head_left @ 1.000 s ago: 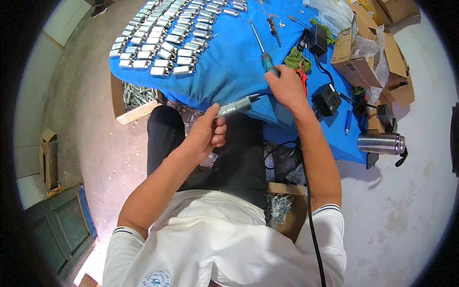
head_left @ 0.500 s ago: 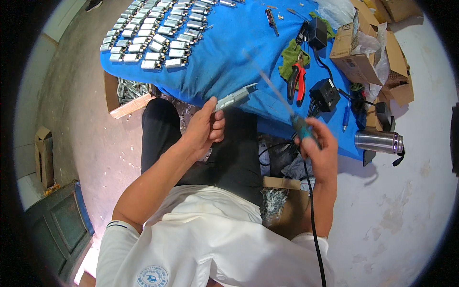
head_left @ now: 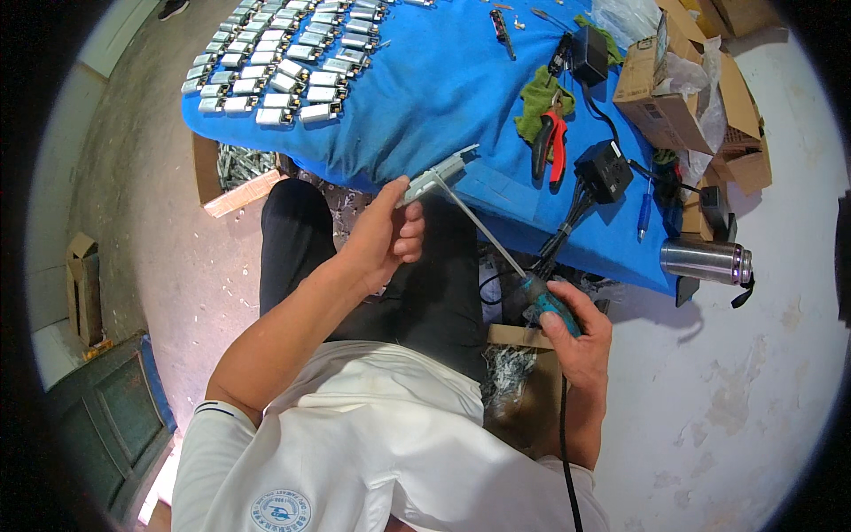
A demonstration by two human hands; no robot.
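- Grey metal piece, one: raised over the lap at the near edge of the desk; long axis slanting from near left to far right, free end pointing out over the desk.
- Left hand: the nearer one; fingers pinching the piece's near end, thumb on top.
- Screwdriver, teal and black handle: shaft running up and leftward, crosswise to the piece; tip at the piece's right-hand side, about midway along; whether it touches cannot be told.
- Right hand: apart from the piece, below and right of it; fingers wrapped round the handle.
- Desk, blue-covered: silver metal units in rows at far left; red-and-black pliers and black power box at right.
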